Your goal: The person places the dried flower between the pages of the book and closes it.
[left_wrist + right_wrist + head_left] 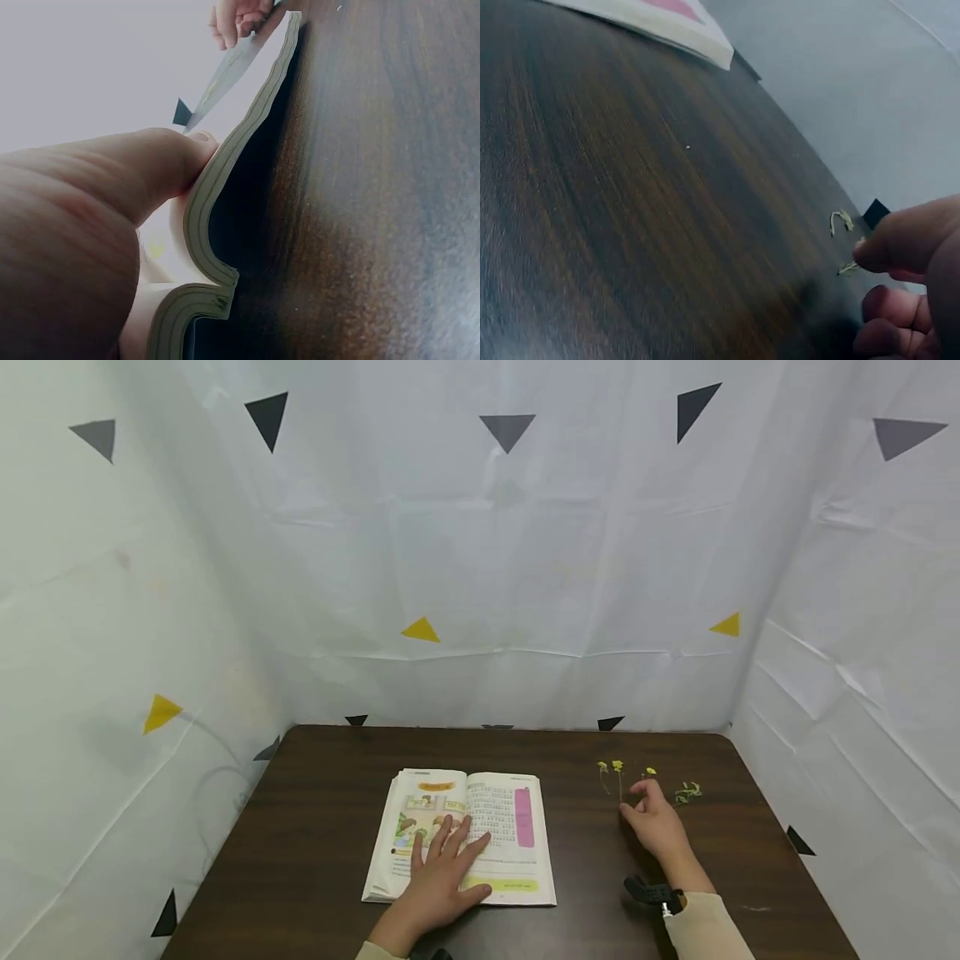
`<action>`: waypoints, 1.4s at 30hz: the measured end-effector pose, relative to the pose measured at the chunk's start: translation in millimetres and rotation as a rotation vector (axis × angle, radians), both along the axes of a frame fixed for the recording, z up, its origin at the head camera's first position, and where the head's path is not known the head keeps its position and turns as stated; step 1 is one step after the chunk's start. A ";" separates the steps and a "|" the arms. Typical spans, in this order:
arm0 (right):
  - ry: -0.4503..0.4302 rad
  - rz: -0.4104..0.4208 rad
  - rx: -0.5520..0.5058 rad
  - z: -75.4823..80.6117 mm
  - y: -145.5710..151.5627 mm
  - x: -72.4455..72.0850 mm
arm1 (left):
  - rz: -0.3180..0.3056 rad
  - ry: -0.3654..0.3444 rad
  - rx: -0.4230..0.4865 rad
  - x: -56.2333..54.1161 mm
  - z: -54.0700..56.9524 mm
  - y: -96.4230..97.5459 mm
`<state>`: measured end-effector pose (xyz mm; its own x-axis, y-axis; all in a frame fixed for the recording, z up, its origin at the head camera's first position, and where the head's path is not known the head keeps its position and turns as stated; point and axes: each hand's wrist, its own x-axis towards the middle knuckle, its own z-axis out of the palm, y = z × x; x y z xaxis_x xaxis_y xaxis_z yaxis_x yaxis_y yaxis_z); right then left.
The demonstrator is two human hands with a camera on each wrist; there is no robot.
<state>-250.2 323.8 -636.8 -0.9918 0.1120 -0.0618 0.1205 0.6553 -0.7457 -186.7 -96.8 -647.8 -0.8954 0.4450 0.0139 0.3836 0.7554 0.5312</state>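
Note:
An open book (498,860) with printed pages and coloured pictures lies on the dark wooden table. My left hand (442,881) rests on its pages with the fingers spread. In the left wrist view, the left thumb (169,161) presses near the page edge. To the right of the book, my right hand (656,827) is beside small yellow flowers (617,766) with thin stems. Its thumb is right at the lower end of one stem, with a gap to the index finger. A flower stem (847,268) lies just by a fingertip in the right wrist view.
Another yellow flower (650,771) shows just beyond the right hand. A small green sprig (687,792) lies to that hand's right. The brown table (315,827) is bordered by white sheets (495,568) with black and yellow triangles.

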 end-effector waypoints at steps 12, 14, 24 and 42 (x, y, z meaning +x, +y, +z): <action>-0.028 0.009 -0.011 -4.7 -0.6 -1.2 | -0.005 -0.006 0.003 0.7 1.3 -0.6; -0.029 0.014 -0.028 -4.3 -0.1 -1.5 | -0.004 -0.008 0.006 0.9 1.2 -0.7; -0.011 0.007 -0.022 -4.1 -2.2 -0.1 | -0.003 -0.005 -0.006 -1.5 -2.5 -1.7; 0.118 -0.151 0.007 -13.9 -8.0 5.5 | -0.004 -0.006 0.004 -2.4 -4.0 -0.7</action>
<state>-244.8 315.8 -650.7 -0.9640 0.2603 0.0551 0.1300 0.6414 -0.7561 -189.0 -97.5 -651.8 -0.8937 0.4486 0.0106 0.3836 0.7514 0.5369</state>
